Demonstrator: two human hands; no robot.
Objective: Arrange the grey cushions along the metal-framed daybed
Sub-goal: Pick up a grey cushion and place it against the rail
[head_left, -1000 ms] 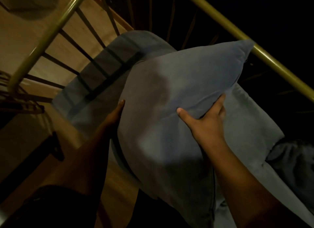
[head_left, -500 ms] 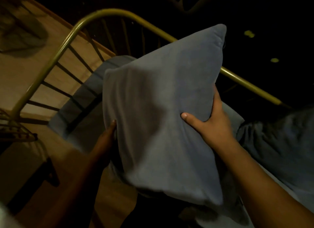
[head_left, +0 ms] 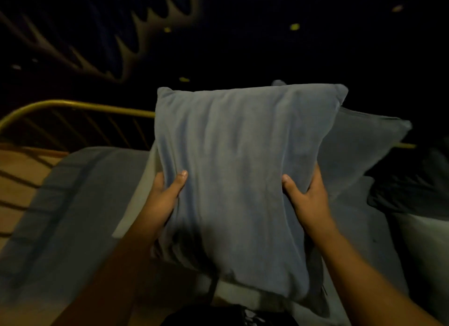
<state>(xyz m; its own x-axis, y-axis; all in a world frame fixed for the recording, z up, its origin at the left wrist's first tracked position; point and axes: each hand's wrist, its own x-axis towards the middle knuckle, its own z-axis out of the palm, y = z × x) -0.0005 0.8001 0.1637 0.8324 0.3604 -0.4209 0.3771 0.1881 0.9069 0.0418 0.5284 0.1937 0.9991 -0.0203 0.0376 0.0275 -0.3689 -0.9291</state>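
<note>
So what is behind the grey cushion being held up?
Behind the held grey cushion, a second grey cushion shows at its right, against the brass rail. Most of it is covered.

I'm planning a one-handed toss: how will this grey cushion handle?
The grey cushion likely feels soft: it dents where the left hand and right hand squeeze. Probably light, held aloft easily. Its lower end sags, so likely floppy.

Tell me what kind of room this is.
Probably a dim bedroom or sitting room: a brass-coloured metal daybed rail edges a grey-covered mattress, and both hands hold a square grey fabric cushion before another grey cushion.
</note>
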